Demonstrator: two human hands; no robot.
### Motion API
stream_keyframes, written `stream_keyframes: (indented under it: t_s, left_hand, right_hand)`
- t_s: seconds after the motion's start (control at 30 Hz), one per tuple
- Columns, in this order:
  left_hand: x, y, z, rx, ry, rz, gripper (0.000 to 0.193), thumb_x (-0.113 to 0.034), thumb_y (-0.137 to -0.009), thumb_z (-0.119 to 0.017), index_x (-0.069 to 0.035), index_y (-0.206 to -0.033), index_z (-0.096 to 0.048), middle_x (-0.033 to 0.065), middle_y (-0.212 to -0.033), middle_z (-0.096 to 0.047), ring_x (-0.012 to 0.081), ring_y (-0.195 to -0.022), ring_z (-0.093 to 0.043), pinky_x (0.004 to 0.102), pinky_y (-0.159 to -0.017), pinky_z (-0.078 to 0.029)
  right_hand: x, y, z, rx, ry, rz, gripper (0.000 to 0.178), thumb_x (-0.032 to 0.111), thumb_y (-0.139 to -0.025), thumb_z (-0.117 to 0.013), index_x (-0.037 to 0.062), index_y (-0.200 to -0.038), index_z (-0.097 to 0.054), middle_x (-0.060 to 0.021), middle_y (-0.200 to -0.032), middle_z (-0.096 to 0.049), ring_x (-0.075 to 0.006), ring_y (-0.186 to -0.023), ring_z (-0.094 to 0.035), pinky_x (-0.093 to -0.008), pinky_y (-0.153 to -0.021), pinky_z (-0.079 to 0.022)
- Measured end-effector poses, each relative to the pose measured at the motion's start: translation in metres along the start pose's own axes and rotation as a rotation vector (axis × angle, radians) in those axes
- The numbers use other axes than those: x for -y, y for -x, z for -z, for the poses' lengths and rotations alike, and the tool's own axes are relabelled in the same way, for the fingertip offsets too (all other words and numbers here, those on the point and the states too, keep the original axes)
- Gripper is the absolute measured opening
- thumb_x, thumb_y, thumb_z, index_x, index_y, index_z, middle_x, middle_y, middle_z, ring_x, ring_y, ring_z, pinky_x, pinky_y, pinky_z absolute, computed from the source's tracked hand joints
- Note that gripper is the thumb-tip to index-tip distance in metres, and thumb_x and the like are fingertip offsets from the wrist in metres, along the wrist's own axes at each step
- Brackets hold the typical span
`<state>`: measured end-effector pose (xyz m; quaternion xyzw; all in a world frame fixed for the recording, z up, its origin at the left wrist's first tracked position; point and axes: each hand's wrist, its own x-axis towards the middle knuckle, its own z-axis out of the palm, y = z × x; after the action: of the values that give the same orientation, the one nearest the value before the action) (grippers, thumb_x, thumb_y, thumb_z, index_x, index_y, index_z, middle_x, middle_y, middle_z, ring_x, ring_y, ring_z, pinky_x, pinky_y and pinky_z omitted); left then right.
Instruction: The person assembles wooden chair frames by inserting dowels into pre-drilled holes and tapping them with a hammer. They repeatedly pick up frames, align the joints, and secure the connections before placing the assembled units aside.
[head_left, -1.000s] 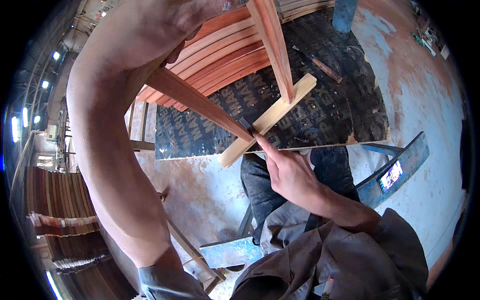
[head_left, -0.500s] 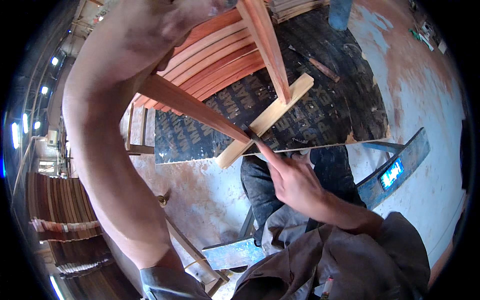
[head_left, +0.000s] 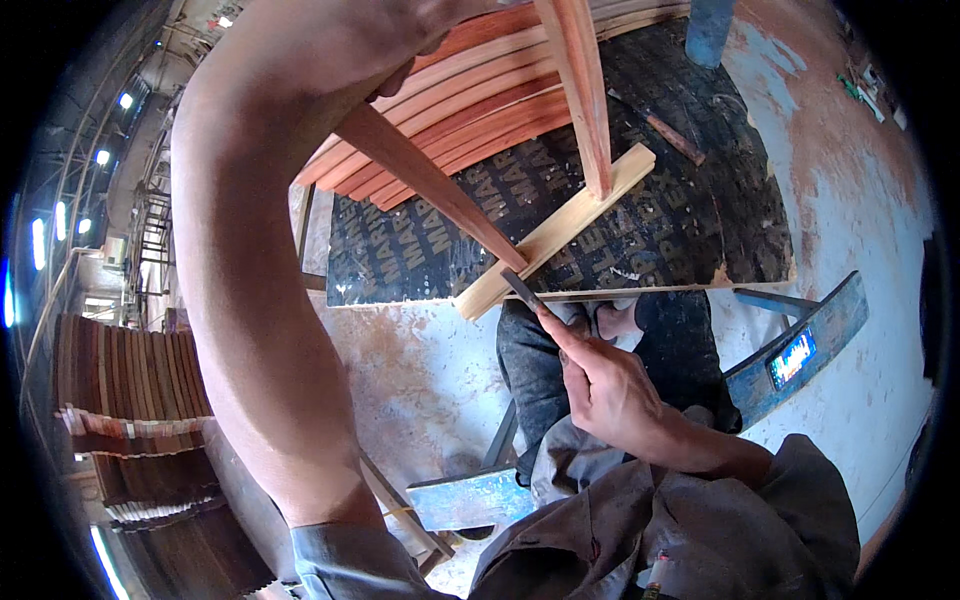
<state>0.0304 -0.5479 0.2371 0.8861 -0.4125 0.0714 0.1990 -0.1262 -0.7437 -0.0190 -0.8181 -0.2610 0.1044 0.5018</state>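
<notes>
My left hand point(head_left: 400, 40) is at the top edge, partly cut off, its fingers curled round a reddish wooden piece with two tapered legs. The near leg point(head_left: 445, 190) and the far leg point(head_left: 580, 90) slant down, their ends resting on a pale wooden strip point(head_left: 560, 232). Where the legs join is out of view. My right hand point(head_left: 615, 385) is closed on a flat-bladed chisel point(head_left: 522, 290), index finger stretched along it. The dark blade points up-left, its tip close by the near leg's lower end.
Beneath the strip is a dark printed board point(head_left: 400, 255) with curved red wooden slats point(head_left: 450, 130) stacked on it. A wooden-handled tool point(head_left: 675, 138) lies at right. A lit phone point(head_left: 792, 360) rests on a blue bench point(head_left: 845, 315). Stacked dark wood point(head_left: 130, 370) stands at left.
The chisel blade has drawn back from the near leg's end toward me. The view has shifted, so the board and legs sit farther right. Both hands keep their grip.
</notes>
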Motion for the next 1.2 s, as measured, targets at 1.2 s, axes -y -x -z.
stream_keyframes:
  t_s: [1.2]
  left_hand:
    - [-0.014, 0.009, 0.010, -0.040, 0.144, -0.063, 0.087, -0.070, -0.096, -0.056, -0.001, -0.150, -0.052, 0.0225, -0.155, -0.051, 0.0434, -0.127, -0.063, 0.0471, -0.111, -0.050]
  right_hand:
    - [0.006, 0.025, 0.023, 0.004, 0.008, -0.066, 0.058, -0.004, -0.099, -0.054, 0.0032, -0.156, -0.045, -0.0292, -0.121, -0.070, -0.0385, -0.100, -0.075, -0.0406, -0.077, -0.060]
